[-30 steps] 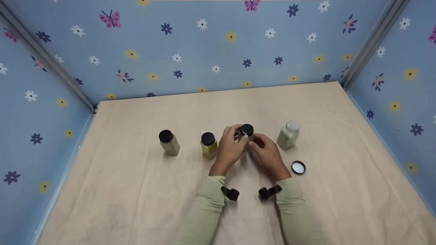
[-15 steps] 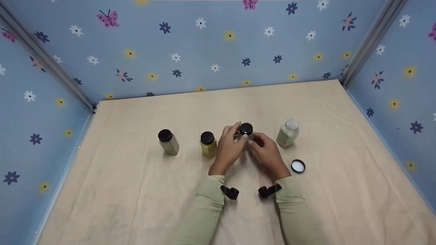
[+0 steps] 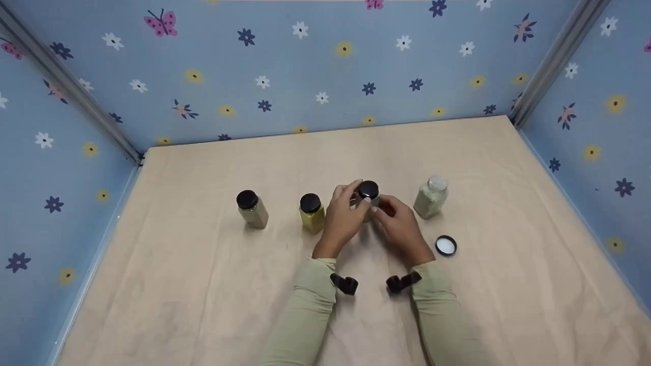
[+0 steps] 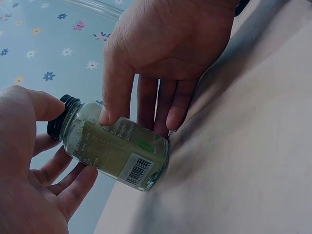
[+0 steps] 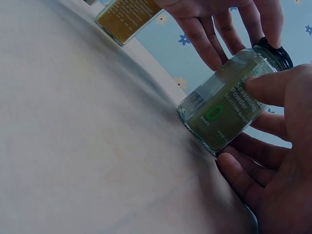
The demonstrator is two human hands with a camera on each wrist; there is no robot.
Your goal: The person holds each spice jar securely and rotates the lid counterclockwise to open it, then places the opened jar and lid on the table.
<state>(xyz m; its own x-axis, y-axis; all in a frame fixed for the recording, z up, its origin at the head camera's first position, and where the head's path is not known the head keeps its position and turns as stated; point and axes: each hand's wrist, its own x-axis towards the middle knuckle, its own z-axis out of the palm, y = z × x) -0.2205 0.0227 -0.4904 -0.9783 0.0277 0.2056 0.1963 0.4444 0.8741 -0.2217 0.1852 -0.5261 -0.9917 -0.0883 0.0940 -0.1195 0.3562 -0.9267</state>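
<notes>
A glass jar of seasoning powder point(image 4: 122, 151) with a green-brown filling and printed label stands between both hands, its base at the cloth. Its black lid point(image 3: 368, 189) is on. My left hand point(image 3: 346, 216) grips the jar near the top, thumb against the lid's edge and fingers round the far side. My right hand point(image 3: 402, 223) holds the body lower down, thumb pressed on the label in the right wrist view and the other fingers curled behind. To the right, an uncapped jar point(image 3: 431, 199) with pale green contents stands upright.
A black cap point(image 3: 446, 245) lies with its white inside up, in front of the uncapped jar. Left of my hands stand a yellow-filled jar point(image 3: 313, 218) and a grey-green one point(image 3: 254, 214), both black-lidded. Flowered blue walls point(image 3: 325, 66) enclose the cloth-covered table point(image 3: 229, 305).
The head view has shifted slightly. Both hands keep nearly the same hold on the jar, and the other jars and the loose cap stay in place.
</notes>
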